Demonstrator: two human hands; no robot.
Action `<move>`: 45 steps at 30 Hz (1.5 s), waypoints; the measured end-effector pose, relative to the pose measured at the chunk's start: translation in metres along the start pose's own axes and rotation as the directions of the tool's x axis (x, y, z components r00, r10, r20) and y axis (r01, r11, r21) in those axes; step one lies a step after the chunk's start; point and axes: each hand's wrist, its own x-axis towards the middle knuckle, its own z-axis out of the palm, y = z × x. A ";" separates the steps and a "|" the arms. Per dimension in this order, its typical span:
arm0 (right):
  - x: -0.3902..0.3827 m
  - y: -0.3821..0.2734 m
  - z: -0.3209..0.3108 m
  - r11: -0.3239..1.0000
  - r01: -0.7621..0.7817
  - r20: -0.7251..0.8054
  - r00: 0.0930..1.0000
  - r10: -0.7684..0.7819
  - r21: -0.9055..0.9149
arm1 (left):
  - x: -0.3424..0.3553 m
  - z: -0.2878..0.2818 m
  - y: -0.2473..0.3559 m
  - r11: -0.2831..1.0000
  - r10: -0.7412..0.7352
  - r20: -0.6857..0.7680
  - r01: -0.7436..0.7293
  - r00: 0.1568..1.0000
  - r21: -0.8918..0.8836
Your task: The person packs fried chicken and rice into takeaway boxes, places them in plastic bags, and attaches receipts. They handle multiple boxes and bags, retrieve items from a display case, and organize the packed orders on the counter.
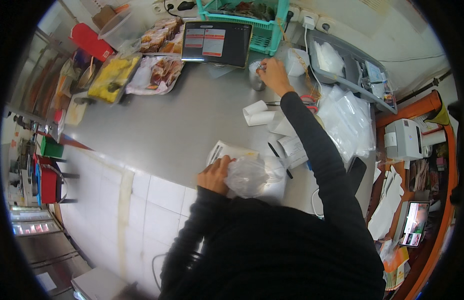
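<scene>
While the left hand [214,176] curls at the near side of the desk [177,117], its fingers are closed on the left side of a puffed, clear plastic bag [248,176], which sits close against the person's dark torso. Reaching well forward, the right hand [275,76] has its fingers bunched at the mouth of a small silvery metal cup [258,84] with something white inside; whether they pinch the rim or the contents, I cannot tell. A pale printed paper packet [224,151] shows beside the bag, with a slim black pen [273,149] and a white printed paper slip [293,150] to its right. Near the outstretched black sleeve [317,142] lie a loose curl of white paper roll [259,117], red-handled scissors [311,102] and a heap of clear flat plastic bags [344,122]. Farther back stand a black rectangular panel [217,45] and a teal plastic basket [264,42]. The likeliest trouble, I judge, is the cup tipping and spilling if a finger catches its rim on leaving; the sleeve could also snag the scissors or drag the papers, and the puffed bag might roll off the near edge if the left hand loosens.
</scene>
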 end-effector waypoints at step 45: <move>-0.226 -0.172 -0.125 0.889 -0.151 0.462 0.884 -0.074 0.432 | 0.005 -0.045 0.014 0.911 0.357 0.242 -0.393 0.902 0.122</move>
